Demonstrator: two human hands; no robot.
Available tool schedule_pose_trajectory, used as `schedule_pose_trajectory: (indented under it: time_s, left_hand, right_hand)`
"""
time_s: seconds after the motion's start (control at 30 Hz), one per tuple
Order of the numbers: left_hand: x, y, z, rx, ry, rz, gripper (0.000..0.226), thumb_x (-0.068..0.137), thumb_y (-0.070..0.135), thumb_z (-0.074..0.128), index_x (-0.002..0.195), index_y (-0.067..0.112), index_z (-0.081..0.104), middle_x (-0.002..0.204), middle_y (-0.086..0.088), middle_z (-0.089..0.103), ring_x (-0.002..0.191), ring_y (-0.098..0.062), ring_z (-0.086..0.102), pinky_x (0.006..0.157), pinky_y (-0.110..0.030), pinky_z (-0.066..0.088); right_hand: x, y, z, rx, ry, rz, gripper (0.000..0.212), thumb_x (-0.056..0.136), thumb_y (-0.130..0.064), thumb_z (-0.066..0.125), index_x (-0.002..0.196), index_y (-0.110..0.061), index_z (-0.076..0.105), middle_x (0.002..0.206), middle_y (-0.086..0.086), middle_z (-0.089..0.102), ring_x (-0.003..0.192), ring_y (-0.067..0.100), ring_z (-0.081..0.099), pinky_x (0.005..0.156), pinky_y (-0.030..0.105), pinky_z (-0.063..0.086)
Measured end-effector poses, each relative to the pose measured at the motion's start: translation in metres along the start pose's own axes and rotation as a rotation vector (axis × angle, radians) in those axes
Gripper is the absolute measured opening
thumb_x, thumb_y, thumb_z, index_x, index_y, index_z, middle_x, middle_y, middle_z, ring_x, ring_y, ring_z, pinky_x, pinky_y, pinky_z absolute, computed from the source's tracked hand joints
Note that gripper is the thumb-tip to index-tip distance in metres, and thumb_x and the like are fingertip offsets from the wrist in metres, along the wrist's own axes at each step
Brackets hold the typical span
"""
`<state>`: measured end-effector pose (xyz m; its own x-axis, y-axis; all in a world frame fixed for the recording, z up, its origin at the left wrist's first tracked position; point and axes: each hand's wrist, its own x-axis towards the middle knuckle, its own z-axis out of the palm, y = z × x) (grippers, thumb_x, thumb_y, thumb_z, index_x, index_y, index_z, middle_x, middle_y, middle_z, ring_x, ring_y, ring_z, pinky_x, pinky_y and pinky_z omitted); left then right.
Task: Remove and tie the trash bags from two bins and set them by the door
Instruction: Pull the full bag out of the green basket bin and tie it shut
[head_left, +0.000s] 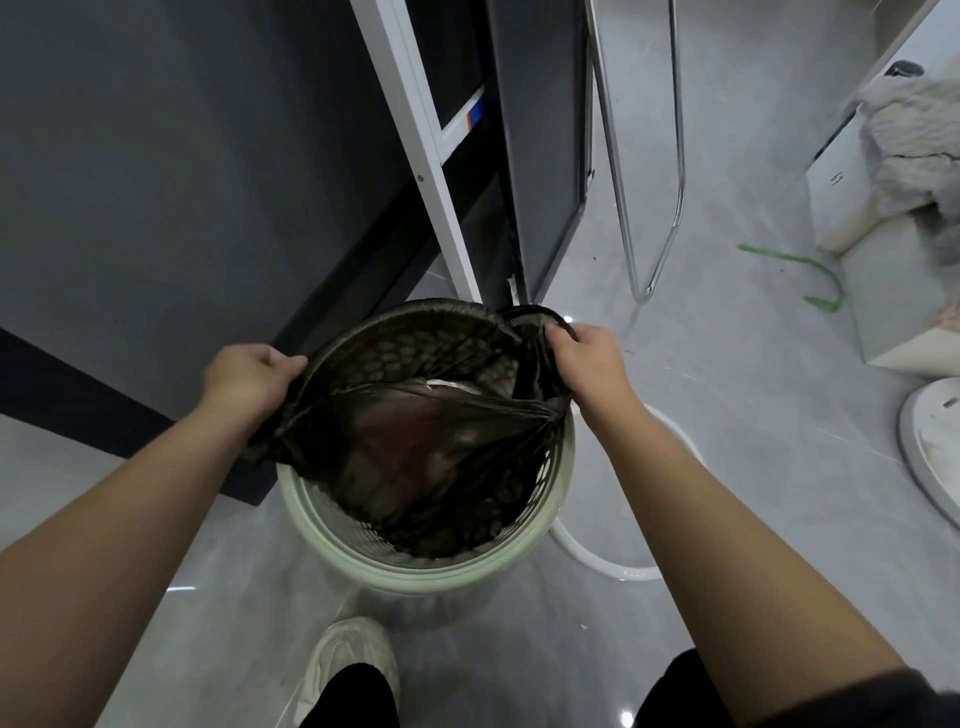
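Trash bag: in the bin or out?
In: the trash bag sits inside the bin; left hand and right hand grip its rim.

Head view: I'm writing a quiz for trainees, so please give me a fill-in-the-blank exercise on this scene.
1. The bag is gripped at its rim by ____ hands, the left hand and the right hand.
2. The bag's lower part sits ____ the bin.
3. The bin's outer wall is pale ____.
4. The shoe near the bin is ____.

Missing words: both; inside; green; white.
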<state>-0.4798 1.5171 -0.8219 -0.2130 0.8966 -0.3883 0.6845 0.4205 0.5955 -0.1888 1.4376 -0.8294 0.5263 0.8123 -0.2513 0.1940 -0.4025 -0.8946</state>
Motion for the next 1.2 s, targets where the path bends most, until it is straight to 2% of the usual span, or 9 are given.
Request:
schedule_pose_trajectory:
  time_s: [0.23, 0.3, 0.43, 0.5, 0.77, 0.93, 1.07, 1.1, 1.2]
  left_hand:
    - [-0.030, 0.014, -0.006, -0.154, 0.292, 0.558, 0.019, 0.098, 0.029, 0.047, 0.087, 0.014, 0.053, 0.072, 0.002, 0.055, 0.063, -0.008, 0.051, 0.057, -0.011, 0.039]
    - [-0.013, 0.007, -0.005, -0.023, 0.259, 0.462, 0.033, 0.093, 0.046, 0.049, 0.091, 0.013, 0.055, 0.087, -0.004, 0.060, 0.077, -0.017, 0.056, 0.067, -0.024, 0.041]
    - [0.012, 0.004, -0.005, 0.097, -0.146, -0.026, 0.086, 0.077, 0.076, 0.046, 0.122, 0.003, 0.058, 0.124, -0.020, 0.059, 0.110, -0.038, 0.056, 0.088, -0.042, 0.046]
    - [0.016, 0.004, -0.003, 0.252, -0.156, 0.017, 0.070, 0.085, 0.062, 0.052, 0.121, 0.002, 0.061, 0.115, -0.021, 0.063, 0.103, -0.038, 0.059, 0.081, -0.041, 0.049]
    - [-0.003, -0.010, 0.005, 0.536, 0.372, 0.547, 0.037, 0.096, 0.033, 0.051, 0.071, 0.005, 0.054, 0.065, -0.013, 0.053, 0.056, -0.028, 0.046, 0.045, -0.029, 0.030]
    - [-0.010, -0.001, 0.000, 0.045, 0.271, 0.615, 0.017, 0.096, 0.023, 0.052, 0.084, 0.013, 0.058, 0.073, 0.000, 0.055, 0.066, -0.013, 0.052, 0.059, -0.029, 0.038]
    - [-0.011, 0.007, -0.002, -0.440, 0.118, 0.511, 0.012, 0.094, 0.023, 0.055, 0.083, 0.026, 0.053, 0.074, -0.001, 0.059, 0.050, -0.002, 0.053, 0.046, -0.020, 0.044]
    - [-0.011, 0.010, -0.004, -0.451, 0.111, 0.473, 0.006, 0.092, 0.026, 0.058, 0.089, 0.025, 0.053, 0.079, -0.002, 0.059, 0.057, -0.006, 0.056, 0.047, -0.020, 0.046]
    - [-0.002, 0.018, -0.006, 0.031, 0.040, 0.359, 0.059, 0.080, 0.050, 0.068, 0.125, 0.018, 0.048, 0.112, -0.004, 0.055, 0.101, -0.020, 0.056, 0.084, -0.031, 0.047]
  right_hand:
    - [-0.033, -0.028, -0.016, 0.298, -0.052, -0.367, 0.024, 0.097, -0.012, 0.048, 0.087, -0.021, 0.068, 0.079, -0.007, 0.065, 0.076, 0.003, 0.060, 0.072, 0.017, 0.047]
    - [-0.036, -0.029, -0.020, 0.299, -0.080, -0.401, 0.025, 0.097, -0.009, 0.048, 0.094, -0.023, 0.069, 0.085, -0.009, 0.068, 0.084, 0.004, 0.062, 0.078, 0.021, 0.049]
    - [-0.035, -0.035, -0.021, 0.293, -0.167, -0.456, 0.027, 0.094, -0.008, 0.050, 0.098, -0.027, 0.069, 0.095, -0.006, 0.071, 0.096, 0.012, 0.065, 0.089, 0.029, 0.051]
    - [-0.035, -0.040, -0.019, 0.277, -0.222, -0.453, 0.025, 0.096, -0.007, 0.049, 0.099, -0.022, 0.069, 0.093, -0.004, 0.070, 0.093, 0.011, 0.065, 0.085, 0.025, 0.051]
    - [-0.027, -0.030, -0.015, 0.205, -0.166, -0.361, 0.032, 0.096, -0.009, 0.047, 0.088, -0.029, 0.070, 0.084, -0.004, 0.069, 0.084, 0.011, 0.063, 0.080, 0.028, 0.051]
    - [-0.029, -0.031, -0.012, 0.247, -0.155, -0.337, 0.036, 0.095, -0.008, 0.048, 0.084, -0.033, 0.070, 0.083, -0.008, 0.070, 0.084, 0.009, 0.064, 0.079, 0.027, 0.051]
    - [-0.030, -0.036, -0.016, 0.368, -0.147, -0.330, 0.037, 0.093, 0.001, 0.047, 0.089, -0.027, 0.071, 0.084, -0.011, 0.072, 0.086, 0.007, 0.066, 0.078, 0.020, 0.050]
    - [-0.030, -0.037, -0.017, 0.387, -0.153, -0.328, 0.038, 0.092, 0.005, 0.045, 0.090, -0.024, 0.071, 0.083, -0.012, 0.072, 0.086, 0.005, 0.066, 0.077, 0.018, 0.050]
    - [-0.031, -0.041, -0.019, 0.370, -0.190, -0.349, 0.046, 0.086, 0.013, 0.040, 0.089, -0.019, 0.073, 0.084, -0.011, 0.074, 0.089, 0.007, 0.068, 0.078, 0.017, 0.051]
